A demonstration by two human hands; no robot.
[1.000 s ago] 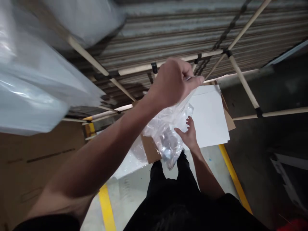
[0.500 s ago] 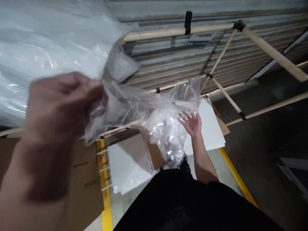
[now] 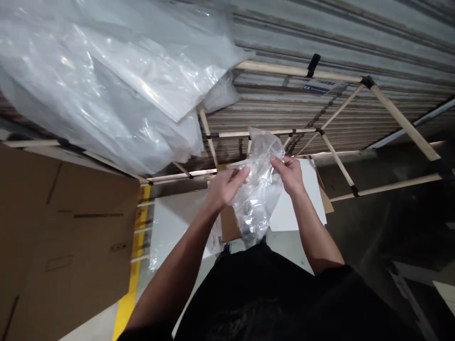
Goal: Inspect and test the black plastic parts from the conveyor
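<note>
A crumpled clear plastic bag (image 3: 258, 203) hangs between my hands in front of my body. My left hand (image 3: 229, 184) is closed on its left side, thumb on top. On the upper right of the same plastic, my right hand (image 3: 289, 173) pinches it between thumb and fingers. Large sheets of clear plastic (image 3: 142, 71) lie over the rack at the upper left, apart from both hands.
A rack of pale pipes (image 3: 277, 69) with black joints stands before a ribbed shutter (image 3: 341, 28). A big cardboard box (image 3: 71, 246) is at the left. White sheets (image 3: 177, 213) and more white sheets (image 3: 302, 199) lie low by a brown carton (image 3: 229, 225). Yellow floor tape (image 3: 130, 289) runs beside the box.
My left hand has come down and right, away from the camera, bringing the stretched plastic in close. My right hand, open before, has closed on the plastic. The view has shifted left.
</note>
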